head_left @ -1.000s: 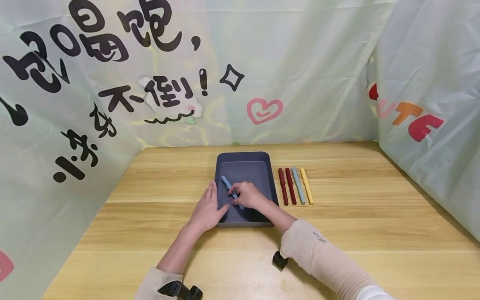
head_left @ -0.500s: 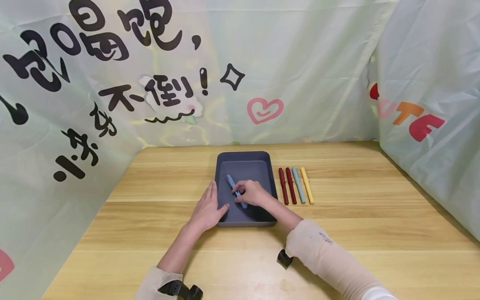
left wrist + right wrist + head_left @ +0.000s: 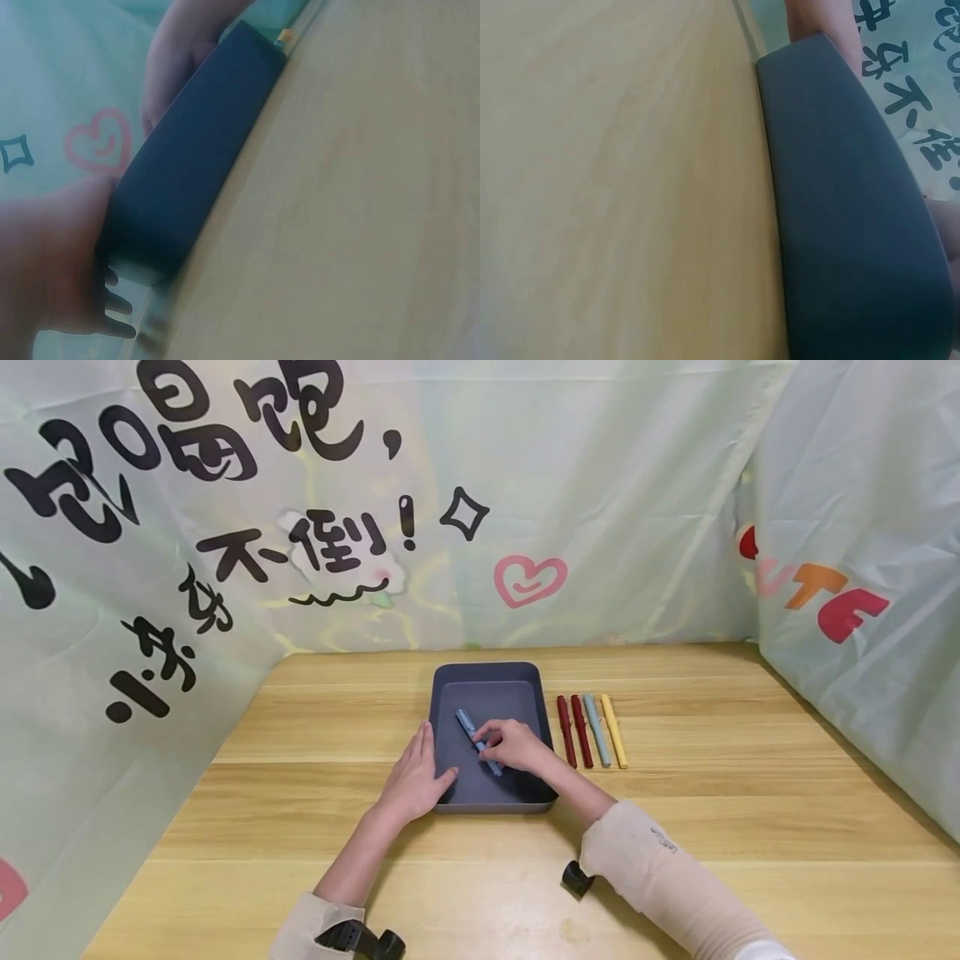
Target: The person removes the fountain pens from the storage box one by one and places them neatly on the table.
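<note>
Blue pen (image 3: 477, 742) pinched in right hand (image 3: 513, 746) fingers (tip hidden), left hand (image 3: 414, 779) flat on tray (image 3: 487, 675) edge

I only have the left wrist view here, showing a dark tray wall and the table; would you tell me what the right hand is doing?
Observer: The right hand pinches a blue pen inside the grey tray.
Operator: Thanks. Does that pen rest on the tray floor?
Observer: It lies slanted over the floor; I cannot tell whether it touches.
Operator: And where is the left hand from above?
Observer: The left hand lies flat on the table, fingers straight, against the tray's left wall.
Operator: Are other pens about?
Observer: Yes, four pens lie side by side on the table right of the tray: two dark red, one pale blue, one yellow.
</note>
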Tool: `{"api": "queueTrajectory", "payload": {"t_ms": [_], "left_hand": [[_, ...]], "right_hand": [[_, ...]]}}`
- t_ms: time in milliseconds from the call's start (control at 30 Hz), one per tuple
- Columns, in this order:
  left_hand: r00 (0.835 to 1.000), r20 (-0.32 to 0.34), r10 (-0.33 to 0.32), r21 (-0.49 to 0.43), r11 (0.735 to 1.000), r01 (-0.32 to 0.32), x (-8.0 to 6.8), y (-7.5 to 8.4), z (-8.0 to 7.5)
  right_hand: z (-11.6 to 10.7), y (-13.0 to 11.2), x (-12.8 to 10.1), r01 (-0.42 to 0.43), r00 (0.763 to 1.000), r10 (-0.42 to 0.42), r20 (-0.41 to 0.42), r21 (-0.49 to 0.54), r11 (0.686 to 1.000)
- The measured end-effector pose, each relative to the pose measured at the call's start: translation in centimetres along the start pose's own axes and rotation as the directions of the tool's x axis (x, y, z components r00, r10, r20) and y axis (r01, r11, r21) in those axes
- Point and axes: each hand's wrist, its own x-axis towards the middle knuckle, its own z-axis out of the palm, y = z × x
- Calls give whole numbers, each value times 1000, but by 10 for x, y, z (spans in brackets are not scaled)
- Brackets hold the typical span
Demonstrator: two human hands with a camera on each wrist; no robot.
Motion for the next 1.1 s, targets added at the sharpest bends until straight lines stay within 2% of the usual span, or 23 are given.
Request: {"api": "queueTrajectory", "payload": {"t_ms": [367,667,1100], "left_hand": [[1000,-10,13,-15,1000,-13,0,-1,0],[1000,-5,5,-12,1000,-5,0,-1,1],[1000,-12,13,-11,1000,-13,0,-2,1]], "right_hand": [[-5,-2,-5,-5,1000,4,18,15,1000],[-8,-2,-7,-71,994,61,91,110,991],[-10,1,-14,-55,996,38,77,229,972]]}}
